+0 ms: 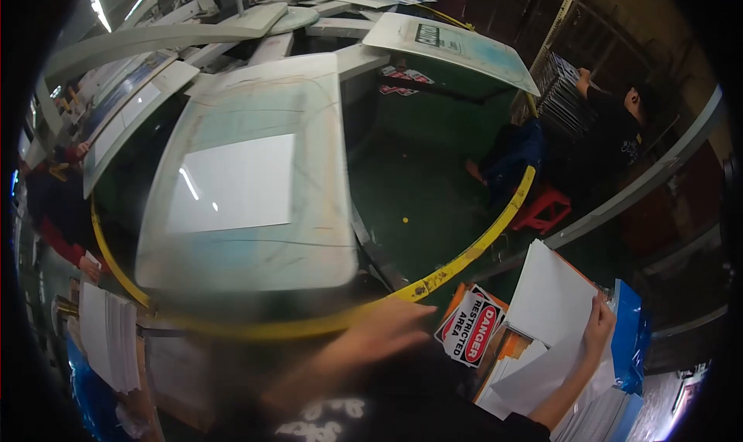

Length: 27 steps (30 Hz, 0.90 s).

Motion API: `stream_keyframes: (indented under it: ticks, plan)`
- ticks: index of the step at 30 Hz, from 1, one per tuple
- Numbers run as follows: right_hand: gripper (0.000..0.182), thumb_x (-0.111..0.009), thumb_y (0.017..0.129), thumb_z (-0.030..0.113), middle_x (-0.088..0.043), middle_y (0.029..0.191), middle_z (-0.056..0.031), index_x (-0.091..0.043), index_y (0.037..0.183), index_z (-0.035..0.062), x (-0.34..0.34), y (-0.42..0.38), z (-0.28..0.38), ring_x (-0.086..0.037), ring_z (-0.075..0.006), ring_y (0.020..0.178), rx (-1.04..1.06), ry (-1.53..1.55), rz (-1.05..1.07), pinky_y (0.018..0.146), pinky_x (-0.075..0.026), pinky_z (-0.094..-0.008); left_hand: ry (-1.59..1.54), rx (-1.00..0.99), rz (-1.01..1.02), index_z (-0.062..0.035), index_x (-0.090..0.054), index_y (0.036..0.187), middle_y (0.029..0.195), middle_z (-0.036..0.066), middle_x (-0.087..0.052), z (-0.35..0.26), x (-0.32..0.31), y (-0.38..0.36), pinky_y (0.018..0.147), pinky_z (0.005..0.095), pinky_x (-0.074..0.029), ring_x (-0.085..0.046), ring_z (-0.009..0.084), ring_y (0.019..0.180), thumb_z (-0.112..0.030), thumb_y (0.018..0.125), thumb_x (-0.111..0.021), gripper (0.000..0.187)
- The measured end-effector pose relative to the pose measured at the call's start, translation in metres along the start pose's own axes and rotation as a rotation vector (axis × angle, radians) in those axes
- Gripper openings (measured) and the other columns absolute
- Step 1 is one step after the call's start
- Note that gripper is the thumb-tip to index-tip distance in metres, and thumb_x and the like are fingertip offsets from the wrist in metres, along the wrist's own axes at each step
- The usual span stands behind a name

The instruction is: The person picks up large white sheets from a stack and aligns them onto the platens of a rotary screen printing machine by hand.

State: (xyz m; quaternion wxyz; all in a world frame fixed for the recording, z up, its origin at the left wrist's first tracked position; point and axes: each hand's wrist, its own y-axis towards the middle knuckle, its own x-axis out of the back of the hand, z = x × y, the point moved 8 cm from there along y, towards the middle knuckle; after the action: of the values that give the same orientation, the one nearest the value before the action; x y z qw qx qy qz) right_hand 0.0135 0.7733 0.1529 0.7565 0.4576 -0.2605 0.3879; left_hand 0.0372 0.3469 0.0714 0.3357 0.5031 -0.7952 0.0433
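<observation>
My right hand point(600, 323) grips the edge of a white blank sheet point(551, 296), lifted at a tilt over a stack of white sheets point(534, 372) at the lower right. My left hand point(381, 330) is blurred, fingers stretched out flat and holding nothing. It reaches forward just below the curved yellow guard rail point(472, 250). Ahead of it lies a large printing platen point(317, 241) carrying a white sheet point(232, 183). A "DANGER RESTRICTED AREA" sign point(474, 327) lies between my two hands.
More platens point(453, 43) fan out around the carousel. A person in dark clothes point(611, 121) sits at the right near a red stool point(542, 207). Another person in red point(54, 237) stands at the left. A pile of white sheets point(108, 335) lies at the lower left, blue wrapping point(631, 330) at the right.
</observation>
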Motion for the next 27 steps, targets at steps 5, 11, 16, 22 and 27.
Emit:
stream_keyframes:
  ticks: [5, 11, 16, 22, 27]
  plan:
    - [0.041, -0.056, 0.092, 0.024, -0.031, 0.053, -0.0108, -0.041, 0.065, -0.0043, -0.013, 0.008, 0.026, -0.029, -0.013, 0.051, -0.06, -0.047, 0.119, 0.049, -0.028, -0.0348, -0.176, 0.119, 0.411, -0.0055, -0.049, 0.128, 0.106, 0.016, -0.062, -0.038, -0.058, 0.022, 0.083, 0.039, -0.047, -0.059, 0.031, 0.097, -0.032, 0.086, -0.062, 0.052]
    - [0.045, -0.055, 0.09, 0.034, -0.038, 0.053, -0.0145, -0.047, 0.064, -0.0026, -0.08, -0.036, -0.037, -0.034, -0.0181, 0.05, -0.117, -0.067, 0.409, 0.051, -0.032, -0.0379, -0.268, 0.08, 0.447, -0.0026, -0.05, 0.126, 0.115, 0.019, -0.06, -0.034, -0.069, 0.015, 0.09, 0.0404, -0.045, -0.057, 0.0338, 0.105, -0.035, 0.088, -0.059, 0.051]
    - [0.037, -0.058, 0.087, 0.032, -0.055, 0.062, -0.0148, -0.059, 0.066, 0.0008, -0.109, -0.071, -0.046, -0.053, -0.0231, 0.058, -0.192, -0.088, 0.399, 0.058, -0.041, -0.0353, -0.299, 0.075, 0.343, -0.0028, -0.055, 0.117, 0.109, 0.018, -0.061, -0.024, -0.066, 0.014, 0.088, 0.0412, -0.044, -0.058, 0.0332, 0.099, -0.03, 0.087, -0.058, 0.04]
    - [0.015, -0.073, 0.073, 0.011, -0.066, 0.086, -0.0099, -0.067, 0.084, 0.0028, -0.122, -0.11, -0.071, -0.062, -0.0242, 0.082, -0.033, -0.113, 0.074, 0.077, -0.049, -0.0318, -0.339, -0.009, 0.296, -0.0045, -0.057, 0.119, 0.108, 0.019, -0.062, -0.005, -0.084, 0.011, 0.089, 0.0394, -0.046, -0.058, 0.0333, 0.102, -0.027, 0.085, -0.062, 0.041]
    - [0.013, -0.072, 0.074, 0.013, -0.064, 0.085, -0.007, -0.066, 0.082, 0.0046, -0.105, -0.111, -0.022, -0.06, -0.0246, 0.085, 0.043, -0.17, -0.081, 0.076, -0.047, -0.0322, -0.324, 0.032, 0.219, -0.0051, -0.058, 0.118, 0.112, 0.014, -0.062, -0.022, -0.062, 0.015, 0.091, 0.0374, -0.044, -0.057, 0.0303, 0.104, -0.021, 0.085, -0.063, 0.036]
